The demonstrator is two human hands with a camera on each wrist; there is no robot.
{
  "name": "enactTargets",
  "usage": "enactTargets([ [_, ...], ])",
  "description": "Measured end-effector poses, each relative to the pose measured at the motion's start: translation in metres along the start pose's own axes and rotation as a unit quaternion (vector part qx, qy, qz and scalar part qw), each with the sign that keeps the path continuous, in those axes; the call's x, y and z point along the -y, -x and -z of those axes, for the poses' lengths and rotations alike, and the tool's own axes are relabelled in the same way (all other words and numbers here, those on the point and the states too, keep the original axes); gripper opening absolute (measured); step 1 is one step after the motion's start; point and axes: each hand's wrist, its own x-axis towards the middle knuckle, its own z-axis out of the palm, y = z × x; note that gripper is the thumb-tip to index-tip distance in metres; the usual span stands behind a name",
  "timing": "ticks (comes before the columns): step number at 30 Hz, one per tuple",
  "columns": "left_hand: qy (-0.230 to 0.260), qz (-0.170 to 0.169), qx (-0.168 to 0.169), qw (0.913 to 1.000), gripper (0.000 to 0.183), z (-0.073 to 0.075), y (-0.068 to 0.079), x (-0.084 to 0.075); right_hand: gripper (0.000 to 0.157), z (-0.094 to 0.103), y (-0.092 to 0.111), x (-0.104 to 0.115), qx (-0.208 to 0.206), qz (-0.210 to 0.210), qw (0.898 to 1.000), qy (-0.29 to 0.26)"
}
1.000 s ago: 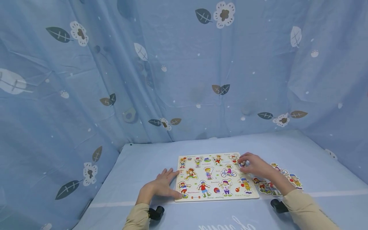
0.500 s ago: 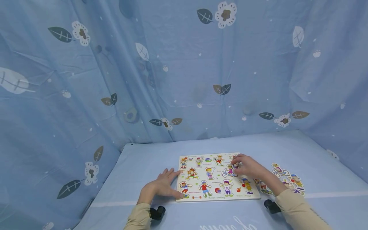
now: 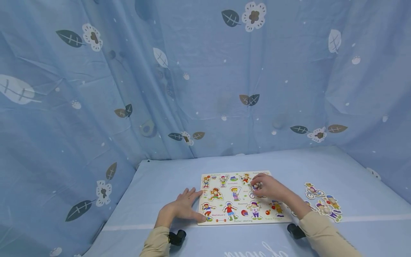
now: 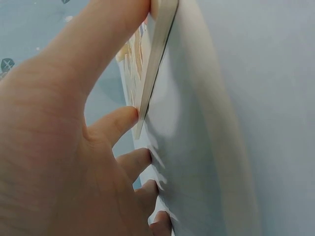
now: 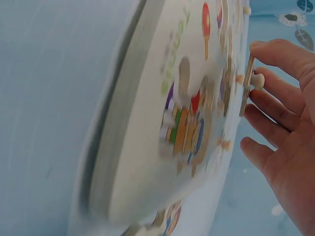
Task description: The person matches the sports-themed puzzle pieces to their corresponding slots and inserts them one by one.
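Observation:
A pale wooden knob puzzle board (image 3: 226, 192) with painted sports children lies flat on the bedding. My left hand (image 3: 181, 207) rests at its left side, fingers spread, the thumb on the lower left corner. In the left wrist view, the index fingertip (image 4: 129, 115) is at the board's edge and the other fingers lie beyond it. With thumb and fingers, my right hand (image 3: 273, 187) holds a small puzzle piece (image 5: 247, 88) by its edges above the board's upper right part. A round knob (image 5: 257, 81) sticks out of the piece toward the palm. The picture on it is mostly hidden.
Right of the board lie several loose puzzle pieces, among them a cyclist (image 3: 311, 191) and overlapping figures (image 3: 330, 203); the right forearm partly covers this group. A blue patterned curtain (image 3: 205, 89) hangs behind. Black camera mounts (image 3: 177, 237) sit at both wrists.
My right hand has moved left over the board with the puzzle piece, from its right edge to beside the footballer figure, uncovering more loose pieces. The left hand stays in place.

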Motion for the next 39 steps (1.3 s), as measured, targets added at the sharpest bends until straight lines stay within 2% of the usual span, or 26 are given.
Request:
enactTargets([
  [8, 0.002, 0.008, 0.006, 1.0000, 0.102, 0.000, 0.000, -0.002, 0.027, -0.008, -0.004, 0.009, -0.003, 0.012, 1.000, -0.006],
  [17, 0.009, 0.008, 0.008, 0.9999, 0.103, 0.003, 0.002, -0.004, 0.026, -0.022, -0.007, 0.022, -0.004, 0.040, 0.999, 0.013],
  [32, 0.007, 0.002, 0.010, 0.9999, 0.103, 0.003, 0.002, -0.002, 0.030, -0.035, -0.018, 0.042, 0.019, 0.069, 0.997, 0.013],
  [39, 0.007, 0.005, 0.010, 0.9999, 0.103, 0.004, 0.002, -0.003, 0.027, -0.042, -0.018, 0.054, 0.026, 0.044, 0.999, 0.002],
])
